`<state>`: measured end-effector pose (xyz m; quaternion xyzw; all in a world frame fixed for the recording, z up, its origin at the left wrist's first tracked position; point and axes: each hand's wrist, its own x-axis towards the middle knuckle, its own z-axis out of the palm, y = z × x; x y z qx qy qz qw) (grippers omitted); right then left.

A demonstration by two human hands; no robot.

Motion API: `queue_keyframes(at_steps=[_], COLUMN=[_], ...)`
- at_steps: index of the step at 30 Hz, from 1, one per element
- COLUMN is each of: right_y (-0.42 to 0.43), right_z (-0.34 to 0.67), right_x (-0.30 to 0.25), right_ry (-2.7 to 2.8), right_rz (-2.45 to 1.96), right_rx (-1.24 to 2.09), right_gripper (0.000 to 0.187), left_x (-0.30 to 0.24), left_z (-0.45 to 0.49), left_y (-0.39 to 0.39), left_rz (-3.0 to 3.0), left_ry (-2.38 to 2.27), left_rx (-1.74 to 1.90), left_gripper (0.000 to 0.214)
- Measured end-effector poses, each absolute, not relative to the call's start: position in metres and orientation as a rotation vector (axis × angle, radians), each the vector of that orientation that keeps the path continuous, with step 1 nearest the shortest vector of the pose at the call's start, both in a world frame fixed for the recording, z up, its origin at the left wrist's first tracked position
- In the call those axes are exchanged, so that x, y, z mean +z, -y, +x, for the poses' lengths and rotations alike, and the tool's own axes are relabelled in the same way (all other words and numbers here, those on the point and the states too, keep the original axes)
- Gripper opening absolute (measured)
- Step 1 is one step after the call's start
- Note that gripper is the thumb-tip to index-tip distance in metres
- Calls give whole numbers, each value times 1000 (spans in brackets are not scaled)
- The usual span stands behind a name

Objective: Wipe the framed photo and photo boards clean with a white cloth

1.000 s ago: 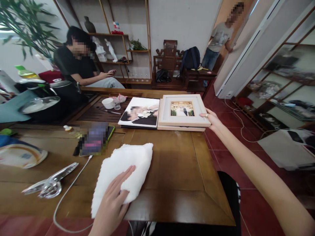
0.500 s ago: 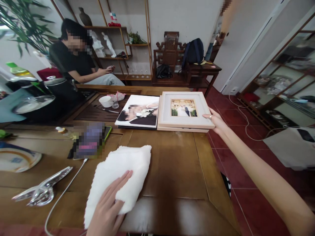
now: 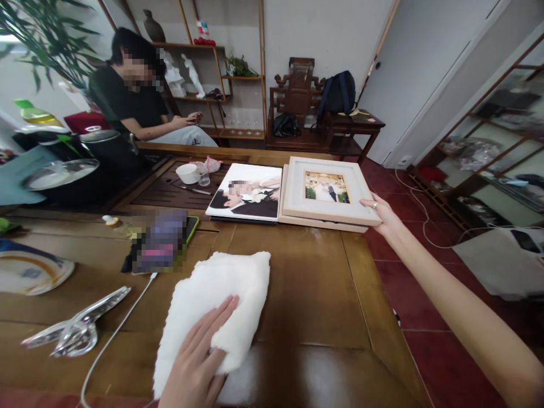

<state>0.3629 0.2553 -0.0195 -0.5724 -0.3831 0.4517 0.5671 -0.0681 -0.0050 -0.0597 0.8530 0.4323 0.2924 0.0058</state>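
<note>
My right hand grips the right edge of a light wooden picture frame, thumb on top and fingers beneath. The frame shows a small wedding photo inside a white mat. It rests slightly askew on another light wooden frame, overhanging its right side. Just left stands a photo panel with a couple's portrait, lying on a dark-edged piece. Nearer to me, my left hand holds a fluffy white cloth, a fold of it between thumb and fingers, against the wooden table.
On the left lie a phone with a white cable, clear-handled pliers-like tool and a paper plate. Behind are a pot, a white cup and a seated person. The table's right edge drops to red tiles.
The upper picture frame has slid slightly right and turned a little over the lower one, with my right hand on it. My left hand stays on the cloth. The view has shifted slightly.
</note>
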Motion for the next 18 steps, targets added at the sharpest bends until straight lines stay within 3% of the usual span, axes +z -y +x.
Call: queue_keyframes(at_steps=[8, 18], right_y=[-257, -259], right_z=[360, 351], right_x=[-16, -6], right_ry=[877, 877], right_rz=[-1392, -1494], right_rx=[1033, 1033], right_gripper=[34, 29], left_x=[-62, -65], left_z=[-68, -71], left_y=[5, 6], left_rz=[2668, 2654], left_ry=[-1347, -1327], left_rx=[913, 892], left_gripper=[26, 25])
